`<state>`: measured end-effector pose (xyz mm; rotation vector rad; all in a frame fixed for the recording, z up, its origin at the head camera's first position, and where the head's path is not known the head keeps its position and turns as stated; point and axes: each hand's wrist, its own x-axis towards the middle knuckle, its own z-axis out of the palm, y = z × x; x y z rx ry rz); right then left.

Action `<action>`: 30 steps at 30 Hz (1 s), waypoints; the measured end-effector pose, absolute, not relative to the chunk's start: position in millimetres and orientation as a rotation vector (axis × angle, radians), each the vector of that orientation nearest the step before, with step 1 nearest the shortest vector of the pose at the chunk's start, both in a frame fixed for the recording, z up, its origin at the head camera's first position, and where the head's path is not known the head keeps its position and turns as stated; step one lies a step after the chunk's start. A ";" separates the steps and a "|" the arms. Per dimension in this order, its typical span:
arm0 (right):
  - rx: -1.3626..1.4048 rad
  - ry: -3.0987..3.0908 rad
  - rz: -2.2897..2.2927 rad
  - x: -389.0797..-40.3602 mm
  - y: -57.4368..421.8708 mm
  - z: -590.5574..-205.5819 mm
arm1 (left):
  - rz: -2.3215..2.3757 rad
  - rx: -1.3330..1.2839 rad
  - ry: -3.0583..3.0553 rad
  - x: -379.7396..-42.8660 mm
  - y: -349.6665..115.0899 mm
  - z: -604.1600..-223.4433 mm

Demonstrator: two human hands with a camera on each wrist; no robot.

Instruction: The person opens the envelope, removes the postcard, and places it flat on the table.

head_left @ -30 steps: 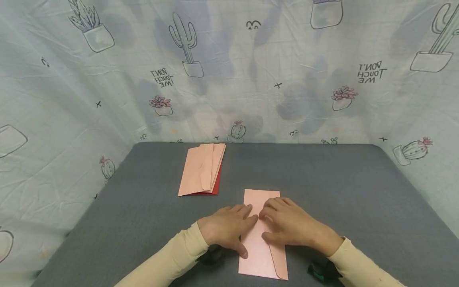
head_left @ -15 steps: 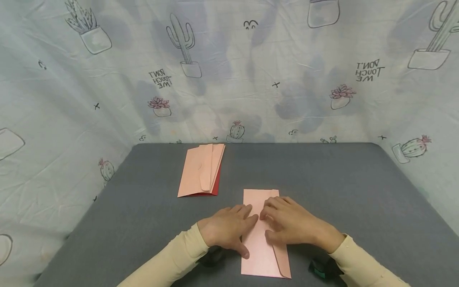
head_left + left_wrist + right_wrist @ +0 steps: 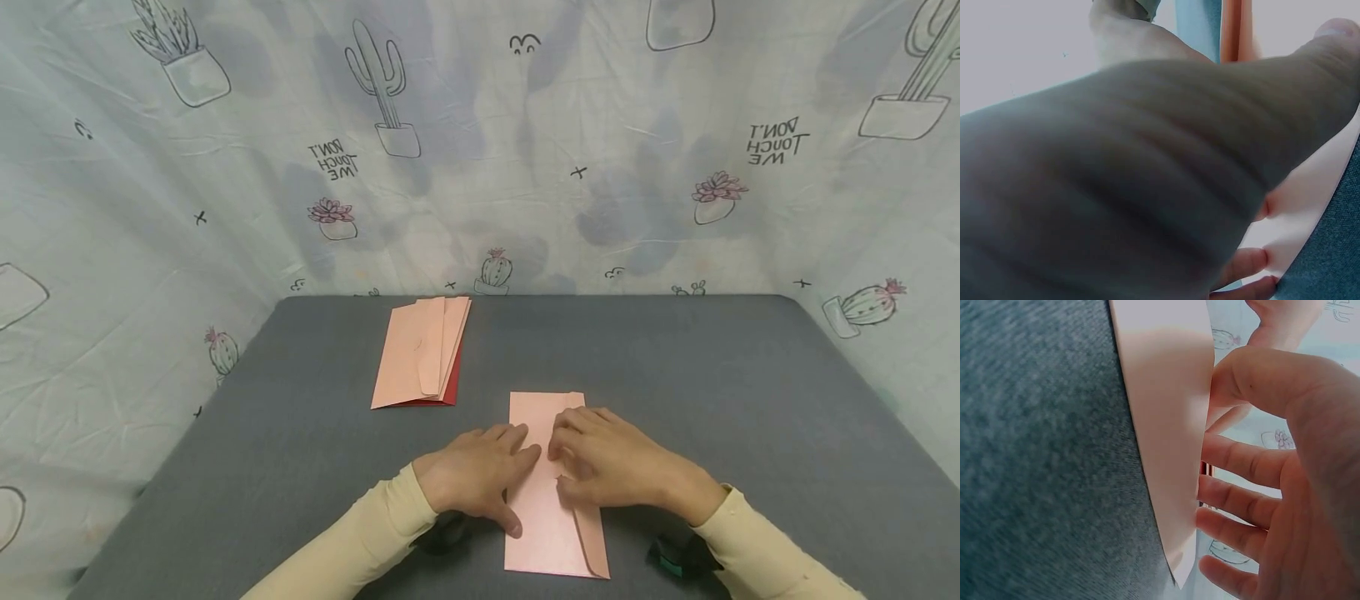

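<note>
In the head view a pink envelope (image 3: 540,533) lies lengthwise on the grey table, its long flap along the right side. My left hand (image 3: 480,471) rests over its left part, fingers spread and thumb at the left edge. From the right, my right hand (image 3: 618,458) reaches over the flap (image 3: 592,537), thumb and fingers apart. The right wrist view shows the right hand's fingers (image 3: 1235,494) fairly straight, their tips at the edge of the pink paper (image 3: 1166,425). In the left wrist view, the left thumb (image 3: 1310,81) covers much of the hand.
A small stack of pink envelopes (image 3: 408,350) with a red one (image 3: 453,383) underneath lies at the back left of the grey table (image 3: 675,375). A cloth printed with cacti (image 3: 450,167) hangs behind and at the sides. A dark device (image 3: 671,554) sits under the right wrist.
The right thumb has shifted slightly right along the flap, and the envelope's lower end has swung a little to the right. The left hand stays nearly still.
</note>
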<state>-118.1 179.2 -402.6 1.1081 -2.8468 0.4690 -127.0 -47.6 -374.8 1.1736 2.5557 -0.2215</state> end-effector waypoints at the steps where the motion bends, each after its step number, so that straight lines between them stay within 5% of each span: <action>1: 1.105 -2.856 0.467 -118.2 179.5 -401.8 | -0.225 1.178 2.558 -127.0 -47.6 -374.8; 30: 1.081 -2.950 0.455 -111.7 194.7 -374.1 | -0.220 1.191 2.548 -124.5 -47.3 -374.3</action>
